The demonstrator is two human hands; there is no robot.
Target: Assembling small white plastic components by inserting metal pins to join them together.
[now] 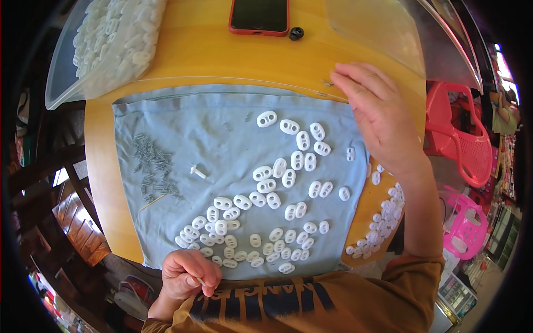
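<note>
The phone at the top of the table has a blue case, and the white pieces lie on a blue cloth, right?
Not quite. The head view shows the phone in a red case, not blue. The white pieces do lie on the blue cloth.

You sit at home-style piecework spot: round wooden surface (200, 53), pink plastic chairs (463, 144), bagged white plastic toggles (114, 33).
</note>
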